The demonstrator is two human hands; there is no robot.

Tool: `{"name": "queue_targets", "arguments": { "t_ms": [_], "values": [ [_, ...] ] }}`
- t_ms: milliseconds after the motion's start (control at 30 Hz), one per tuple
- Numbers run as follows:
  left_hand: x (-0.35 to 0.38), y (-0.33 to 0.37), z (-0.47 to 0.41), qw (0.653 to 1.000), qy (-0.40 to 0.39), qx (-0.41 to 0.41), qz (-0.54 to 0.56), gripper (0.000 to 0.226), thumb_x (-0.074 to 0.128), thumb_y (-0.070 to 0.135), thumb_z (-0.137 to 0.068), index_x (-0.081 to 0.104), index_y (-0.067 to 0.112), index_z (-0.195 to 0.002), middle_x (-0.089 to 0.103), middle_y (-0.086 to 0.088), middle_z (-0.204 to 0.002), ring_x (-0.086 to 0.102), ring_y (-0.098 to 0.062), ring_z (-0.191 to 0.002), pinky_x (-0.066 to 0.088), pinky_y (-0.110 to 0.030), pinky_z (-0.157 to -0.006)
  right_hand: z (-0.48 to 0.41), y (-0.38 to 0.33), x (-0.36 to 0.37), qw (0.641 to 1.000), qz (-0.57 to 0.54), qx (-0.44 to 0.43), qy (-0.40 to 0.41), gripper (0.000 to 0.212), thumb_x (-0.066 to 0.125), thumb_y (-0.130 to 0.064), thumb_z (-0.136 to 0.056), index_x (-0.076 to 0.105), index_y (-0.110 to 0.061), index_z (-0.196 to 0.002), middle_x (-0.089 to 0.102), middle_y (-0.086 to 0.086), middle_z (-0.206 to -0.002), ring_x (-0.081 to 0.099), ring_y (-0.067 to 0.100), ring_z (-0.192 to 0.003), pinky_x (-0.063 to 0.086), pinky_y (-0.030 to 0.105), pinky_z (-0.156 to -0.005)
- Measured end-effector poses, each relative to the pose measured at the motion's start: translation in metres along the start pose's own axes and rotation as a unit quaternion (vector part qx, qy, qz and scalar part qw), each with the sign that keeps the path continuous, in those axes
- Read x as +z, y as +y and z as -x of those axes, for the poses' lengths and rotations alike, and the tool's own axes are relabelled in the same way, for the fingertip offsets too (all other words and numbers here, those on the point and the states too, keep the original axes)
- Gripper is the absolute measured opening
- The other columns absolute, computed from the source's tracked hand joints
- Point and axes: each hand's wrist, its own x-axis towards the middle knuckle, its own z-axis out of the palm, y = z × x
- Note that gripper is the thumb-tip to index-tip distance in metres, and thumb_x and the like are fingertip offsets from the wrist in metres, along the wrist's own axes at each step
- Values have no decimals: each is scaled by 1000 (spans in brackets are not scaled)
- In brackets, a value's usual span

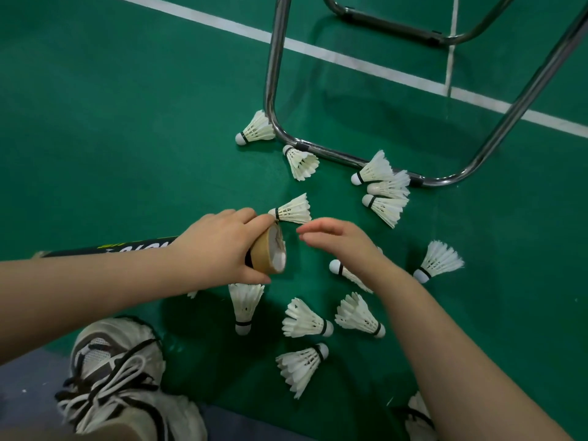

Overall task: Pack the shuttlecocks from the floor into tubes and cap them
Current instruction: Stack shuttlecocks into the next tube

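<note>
My left hand point(222, 246) grips the open brown end of a black shuttlecock tube point(269, 253), which lies low over the green floor and runs back to the left. White feathers show inside its mouth. My right hand point(337, 238) hovers just right of the tube mouth with relaxed fingers and holds nothing. One white shuttlecock point(292, 210) lies just beyond both hands. Several more are scattered on the floor: one point(346, 273) partly under my right wrist, one point(440, 261) to the right, and others point(305, 319) nearer to me.
A chrome chair frame point(318, 149) stands on the floor ahead, with several shuttlecocks point(385, 189) against its base bar. White court lines point(350, 60) cross the far floor. My shoe point(121, 370) is at the lower left.
</note>
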Motion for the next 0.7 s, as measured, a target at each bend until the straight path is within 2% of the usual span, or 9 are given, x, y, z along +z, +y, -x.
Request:
{"name": "queue_targets", "arguments": {
  "t_ms": [133, 200, 367, 500, 600, 700],
  "values": [
    [3, 1, 7, 1000, -11, -3, 2, 88, 62, 72, -64, 33, 27, -134, 51, 3, -113, 51, -21, -103, 45, -35, -84, -1, 26, 2, 995, 87, 49, -28, 18, 67, -16, -83, 66, -31, -92, 67, -6, -100, 62, 7, -96, 47, 26, -93],
    [5, 4, 12, 1000, -14, 1, -1, 86, 62, 71, -65, 33, 27, -133, 50, 3, -114, 51, -20, -103, 45, -34, -84, -1, 36, 8, 989, 126, 57, -43, 21, 69, -17, -81, 64, -37, -89, 66, -7, -99, 61, 9, -98, 47, 30, -95],
    [7, 6, 25, 1000, -15, 6, -5, 84, 62, 70, -64, 35, 27, -131, 50, 2, -112, 51, -22, -103, 45, -36, -84, 6, 50, 24, 982, 162, 65, -66, 27, 71, -19, -79, 61, -44, -84, 63, -12, -98, 60, 8, -100, 47, 30, -94],
    [4, 7, 30, 1000, 2, 12, -2, 84, 65, 67, -63, 37, 24, -129, 51, -1, -109, 52, -25, -100, 46, -38, -81, 15, 56, 37, 977, 185, 66, -84, 27, 72, -16, -78, 63, -37, -93, 64, -5, -105, 60, 8, -98, 47, 23, -87],
    [0, 6, 32, 1000, 16, 9, 1, 85, 67, 66, -64, 36, 23, -131, 51, -2, -110, 52, -27, -100, 46, -39, -81, 20, 58, 48, 970, 215, 63, -92, 29, 71, -17, -78, 63, -36, -100, 64, -6, -106, 58, 7, -95, 46, 22, -85],
    [-3, 3, 31, 1000, 25, 0, 11, 85, 68, 64, -64, 37, 22, -131, 50, -3, -110, 52, -27, -99, 46, -40, -80, 23, 60, 56, 958, 267, 52, -86, 35, 69, -18, -79, 62, -33, -110, 63, -7, -115, 56, 10, -106, 43, 24, -91]
  ]
}}
